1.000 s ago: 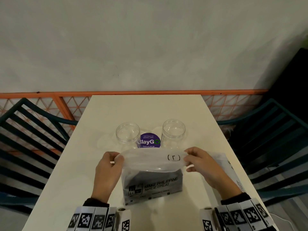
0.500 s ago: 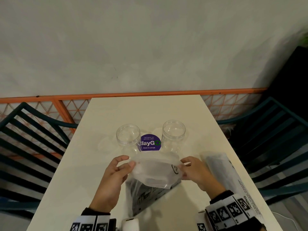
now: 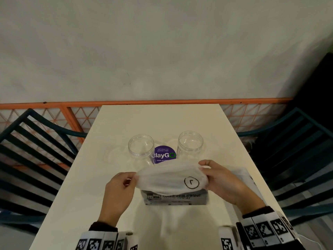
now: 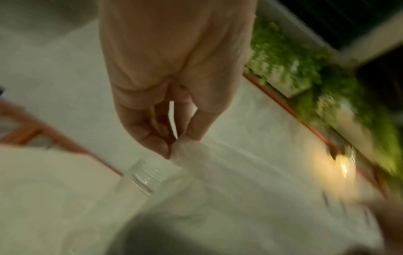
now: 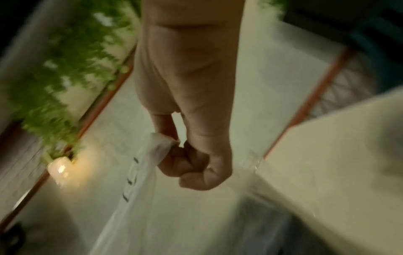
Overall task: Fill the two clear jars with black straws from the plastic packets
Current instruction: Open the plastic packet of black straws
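Observation:
A plastic packet [image 3: 171, 179] with dark contents and printed lettering stands on the white table [image 3: 158, 120] in front of me. My left hand [image 3: 133, 179] pinches the left end of its milky top edge, and my right hand [image 3: 205, 171] pinches the right end. The left wrist view shows the left hand [image 4: 174, 145] pinching the plastic [image 4: 218, 172]. In the right wrist view the right hand [image 5: 174, 145] grips the film [image 5: 148, 163]. Two empty clear jars, left [image 3: 141, 147] and right [image 3: 190, 143], stand open just behind the packet. The straws themselves are hidden.
A second plastic packet [image 3: 246, 175] lies flat on the table behind my right hand. A round purple sticker [image 3: 164, 155] sits between the jars. Dark slatted chairs [image 3: 27, 145] flank the table on both sides, and an orange mesh rail [image 3: 72, 112] runs behind it.
The packet was tilted with its top bunched half a second ago; now it stands squarely upright again, its top stretched wide between my hands, which have moved apart.

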`<control>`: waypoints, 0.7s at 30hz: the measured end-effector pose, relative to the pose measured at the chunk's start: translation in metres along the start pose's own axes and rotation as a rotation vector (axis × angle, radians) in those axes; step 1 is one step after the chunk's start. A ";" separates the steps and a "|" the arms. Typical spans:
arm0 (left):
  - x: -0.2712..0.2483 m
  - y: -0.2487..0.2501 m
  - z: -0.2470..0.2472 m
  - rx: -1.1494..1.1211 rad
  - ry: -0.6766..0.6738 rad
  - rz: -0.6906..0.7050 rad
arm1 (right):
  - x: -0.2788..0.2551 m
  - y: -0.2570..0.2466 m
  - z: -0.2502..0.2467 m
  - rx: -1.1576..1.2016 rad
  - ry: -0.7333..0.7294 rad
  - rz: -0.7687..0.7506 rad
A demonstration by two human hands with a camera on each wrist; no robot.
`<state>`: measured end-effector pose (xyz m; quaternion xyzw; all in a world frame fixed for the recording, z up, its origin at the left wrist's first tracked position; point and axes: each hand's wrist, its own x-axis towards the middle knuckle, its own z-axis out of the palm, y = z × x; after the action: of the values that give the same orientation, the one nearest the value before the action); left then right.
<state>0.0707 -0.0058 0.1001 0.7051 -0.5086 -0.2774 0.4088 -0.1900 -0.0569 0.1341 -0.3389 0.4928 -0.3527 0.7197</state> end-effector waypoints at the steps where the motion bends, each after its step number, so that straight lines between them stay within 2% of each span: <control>1: 0.001 0.001 0.000 -0.180 -0.050 -0.116 | -0.001 0.000 0.001 -0.206 0.037 -0.023; 3: 0.003 0.004 -0.001 -0.631 -0.226 -0.347 | -0.001 0.003 0.001 -0.523 0.065 -0.051; 4: 0.003 0.005 -0.002 -0.811 -0.307 -0.447 | -0.001 0.005 0.002 -0.564 0.060 -0.054; 6: 0.006 0.007 -0.008 -1.004 -0.414 -0.615 | 0.001 0.009 0.002 -0.390 0.027 -0.023; 8: 0.007 0.006 -0.013 -1.043 -0.488 -0.726 | 0.004 0.012 -0.003 -0.050 -0.046 0.046; 10: 0.008 0.006 -0.016 -1.037 -0.493 -0.794 | 0.005 0.011 -0.010 0.171 -0.119 0.105; 13: 0.005 0.000 -0.015 -1.022 -0.480 -0.822 | 0.009 0.009 -0.021 0.371 -0.184 0.133; 15: 0.002 0.000 -0.016 -1.019 -0.502 -0.822 | 0.006 0.007 -0.021 0.413 -0.192 0.140; 19: 0.001 -0.002 -0.019 -0.974 -0.525 -0.723 | 0.000 0.006 -0.020 0.299 -0.186 0.134; 21: -0.002 -0.002 -0.018 -0.843 -0.533 -0.635 | 0.002 0.009 -0.018 0.171 -0.086 0.116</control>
<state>0.0858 0.0015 0.1072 0.5056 -0.2039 -0.7319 0.4088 -0.2048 -0.0565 0.1206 -0.2621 0.4484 -0.3365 0.7855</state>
